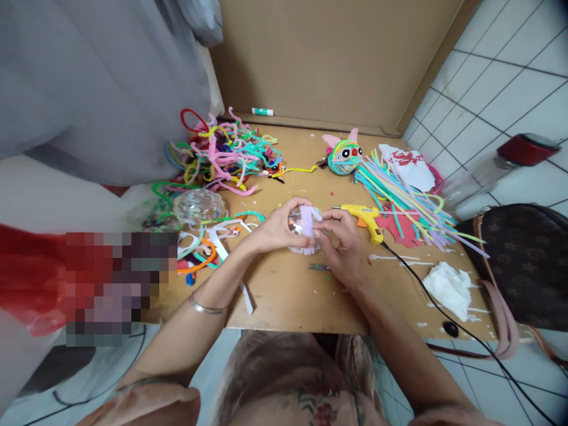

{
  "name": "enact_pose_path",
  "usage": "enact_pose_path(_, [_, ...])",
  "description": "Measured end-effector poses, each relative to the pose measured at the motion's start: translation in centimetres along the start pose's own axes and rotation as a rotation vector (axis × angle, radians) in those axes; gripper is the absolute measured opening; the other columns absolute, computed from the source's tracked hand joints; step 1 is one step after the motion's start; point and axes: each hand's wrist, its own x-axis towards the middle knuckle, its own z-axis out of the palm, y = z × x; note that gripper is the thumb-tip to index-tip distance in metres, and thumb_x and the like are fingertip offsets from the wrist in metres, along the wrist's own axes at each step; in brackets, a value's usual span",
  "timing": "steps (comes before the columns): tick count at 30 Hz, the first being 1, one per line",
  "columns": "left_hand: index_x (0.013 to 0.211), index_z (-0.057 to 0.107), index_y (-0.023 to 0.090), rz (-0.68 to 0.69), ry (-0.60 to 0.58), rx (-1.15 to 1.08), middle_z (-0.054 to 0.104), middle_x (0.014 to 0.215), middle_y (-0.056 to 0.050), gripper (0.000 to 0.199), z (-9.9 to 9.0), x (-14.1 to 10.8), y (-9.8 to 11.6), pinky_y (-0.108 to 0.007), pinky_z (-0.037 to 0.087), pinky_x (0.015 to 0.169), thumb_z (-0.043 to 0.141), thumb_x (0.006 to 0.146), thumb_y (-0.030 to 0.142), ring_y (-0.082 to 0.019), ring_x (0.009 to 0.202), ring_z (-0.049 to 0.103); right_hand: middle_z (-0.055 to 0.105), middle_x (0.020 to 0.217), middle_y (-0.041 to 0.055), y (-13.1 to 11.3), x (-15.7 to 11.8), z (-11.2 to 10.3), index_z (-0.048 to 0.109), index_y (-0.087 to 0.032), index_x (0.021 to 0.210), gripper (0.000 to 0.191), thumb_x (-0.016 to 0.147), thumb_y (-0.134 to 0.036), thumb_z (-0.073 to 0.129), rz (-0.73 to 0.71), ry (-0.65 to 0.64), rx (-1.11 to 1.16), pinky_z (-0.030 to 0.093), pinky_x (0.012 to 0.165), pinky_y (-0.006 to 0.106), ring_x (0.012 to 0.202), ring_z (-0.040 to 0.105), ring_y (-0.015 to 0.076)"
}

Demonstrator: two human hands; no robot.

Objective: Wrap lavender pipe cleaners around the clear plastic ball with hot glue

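Observation:
My left hand (pixel 277 229) is wrapped round a small clear plastic ball (pixel 294 221) above the middle of the table. Lilac pipe cleaners (pixel 307 219) lie side by side across the ball's front. The thumb and fingers of my right hand (pixel 344 245) are closed at the ball's right side, pinching the end of a lilac pipe cleaner; the fingertips partly cover it. Just right of the ball lies a yellow glue gun (pixel 361 213). Partly under my right hand is a pair of scissors (pixel 318 267).
Tangled pipe cleaners (pixel 222 154) heap at the back left, near another clear ball (pixel 199 206). A decorated ball with ears (pixel 344 157) stands behind straight pipe cleaners (pixel 403 192). A crumpled tissue (pixel 449 289), a black cord (pixel 426 287) and a brown bag (pixel 519 260) are at the right.

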Motion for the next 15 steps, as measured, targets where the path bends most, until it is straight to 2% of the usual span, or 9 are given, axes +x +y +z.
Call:
enact_pose_path(4, [0.114,0.049,0.017,-0.033,0.001,-0.030,0.054,0.095,0.000,0.068,-0.1,0.1,0.1,-0.025,0.044,0.072,0.078,0.054,0.032,-0.016,0.084,0.052,0.063,0.098,0.0058,1.5,0.4,-0.9,0.065,-0.022,0.099,0.016,0.092,-0.027,0.051,0.039,0.093,-0.157,0.050,0.088,0.037,0.096,0.060,0.0189])
enact_pose_path(6, [0.115,0.048,0.017,-0.059,-0.007,-0.058,0.054,0.093,0.000,0.071,-0.1,0.2,0.1,-0.025,0.044,0.071,0.078,0.054,0.034,-0.015,0.083,0.052,0.064,0.098,0.0093,3.0,0.8,-1.9,0.064,-0.018,0.101,0.023,0.093,-0.032,0.047,0.162,0.194,-0.364,0.049,0.090,0.040,0.097,0.059,0.0223])
enact_pose_path(7, [0.116,0.048,0.017,-0.069,-0.008,-0.068,0.054,0.092,0.001,0.072,-0.1,0.2,0.2,-0.025,0.044,0.071,0.078,0.053,0.034,-0.015,0.082,0.052,0.064,0.100,0.0124,3.7,1.0,-2.4,0.063,-0.015,0.103,0.027,0.092,-0.034,0.046,0.243,0.193,-0.491,0.048,0.092,0.042,0.098,0.059,0.0250])
enact_pose_path(10, [0.115,0.048,0.017,-0.078,-0.007,-0.092,0.054,0.092,0.001,0.072,-0.1,0.1,0.3,-0.025,0.044,0.072,0.078,0.053,0.035,-0.015,0.083,0.052,0.063,0.108,0.0219,5.4,1.4,-3.6,0.059,-0.007,0.111,0.043,0.089,-0.043,0.048,0.559,0.003,-0.845,0.047,0.089,0.046,0.103,0.059,0.0339])
enact_pose_path(12, [0.114,0.048,0.017,-0.073,-0.003,-0.104,0.054,0.093,0.001,0.072,-0.1,0.1,0.3,-0.026,0.044,0.074,0.079,0.052,0.035,-0.016,0.084,0.052,0.062,0.110,0.0256,5.9,1.4,-3.7,0.057,-0.003,0.115,0.052,0.088,-0.048,0.049,0.729,-0.149,-0.983,0.049,0.083,0.046,0.100,0.062,0.0366])
enact_pose_path(15, [0.114,0.048,0.017,-0.060,0.000,-0.117,0.054,0.094,0.000,0.072,-0.1,0.2,0.0,-0.027,0.044,0.076,0.079,0.052,0.035,-0.016,0.085,0.052,0.062,0.111,0.0274,6.0,1.3,-3.4,0.056,-0.002,0.117,0.059,0.087,-0.052,0.051,0.825,-0.245,-1.065,0.051,0.080,0.045,0.099,0.064,0.0373])
